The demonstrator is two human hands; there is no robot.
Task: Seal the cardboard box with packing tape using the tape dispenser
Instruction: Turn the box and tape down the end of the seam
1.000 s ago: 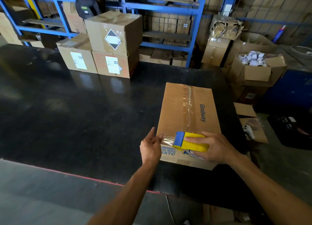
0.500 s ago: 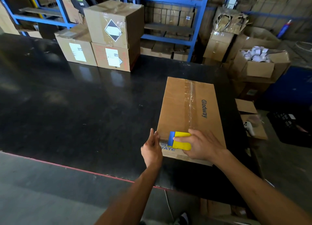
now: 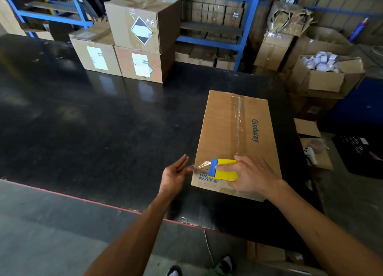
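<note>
Opening since the earlier frame, left hand [image 3: 173, 177] seemingly tensions tape [image 3: 200, 165] while right hand [image 3: 247, 176] grips the dispenser [image 3: 223, 169] against the box [image 3: 232, 130].

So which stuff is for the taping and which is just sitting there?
For the job: cardboard box, tape dispenser, right hand, left hand.

Just lying about: stacked boxes, open box of white rolls, blue shelving.
</note>
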